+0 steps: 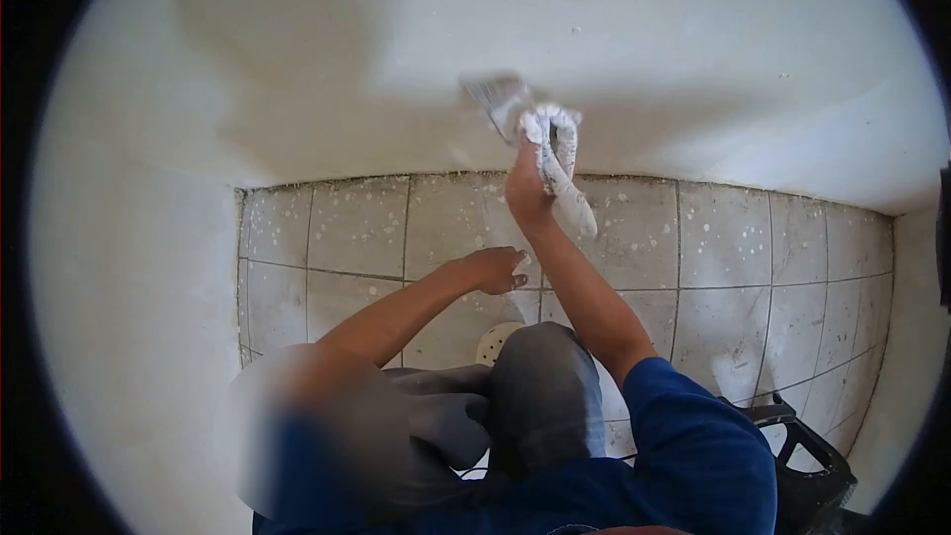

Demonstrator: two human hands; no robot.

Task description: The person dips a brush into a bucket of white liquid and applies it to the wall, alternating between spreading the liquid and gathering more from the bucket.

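Observation:
My right hand (531,170) is raised against the pale wall (634,50), closed round a flat paintbrush (498,99). The brush's wide end meets the wall or is very close to it, and motion blurs it. A crumpled white rag (567,173) is bunched in the same hand, its tail hanging down to the right; it covers most of the fingers. Lower and to the left, my left hand (498,269) hovers in front of my knee. Its fingers are loosely bent and apart, with white smears at the tips and nothing visible in them.
Square floor tiles (723,238) spattered with white meet the wall just below the brush. Side walls close in at left and right. A black plastic stool or chair (817,456) stands at lower right. A cream perforated shoe (495,342) shows beside my knee.

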